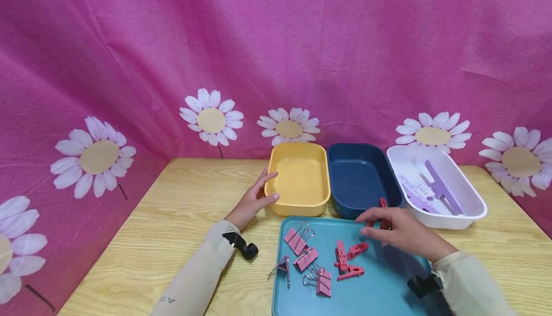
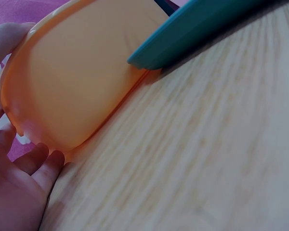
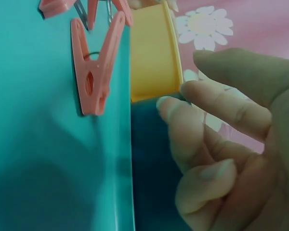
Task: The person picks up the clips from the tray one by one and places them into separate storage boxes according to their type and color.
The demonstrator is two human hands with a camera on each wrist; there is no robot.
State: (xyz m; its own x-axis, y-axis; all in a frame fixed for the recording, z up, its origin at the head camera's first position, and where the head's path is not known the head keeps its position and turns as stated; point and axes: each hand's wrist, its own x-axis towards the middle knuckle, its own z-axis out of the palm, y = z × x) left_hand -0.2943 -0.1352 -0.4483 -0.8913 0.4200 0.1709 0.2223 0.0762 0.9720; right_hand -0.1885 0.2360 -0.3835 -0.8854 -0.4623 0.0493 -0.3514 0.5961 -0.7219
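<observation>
My left hand (image 1: 254, 202) rests against the left side of the yellow bin (image 1: 302, 210), its fingers spread along the rim and outer wall. In the left wrist view several fingertips touch the bin (image 2: 67, 86). Over the far right part of the teal tray (image 1: 371, 297), my right hand (image 1: 405, 232) hovers with loosely bent fingers. The right wrist view shows nothing held in that hand (image 3: 231, 134); a red clothespin (image 3: 94, 72) lies on the tray beside it. Another red piece (image 1: 383, 202) shows just beyond its fingers, partly hidden.
More red clothespins (image 1: 341, 256) and several pink binder clips (image 1: 306, 259) lie on the tray. A navy bin (image 1: 362, 177) stands between the yellow bin and a white bin (image 1: 478, 205) holding purple items (image 1: 444, 189). Flowered cloth (image 1: 345, 57) hangs behind the wooden table (image 1: 151, 239).
</observation>
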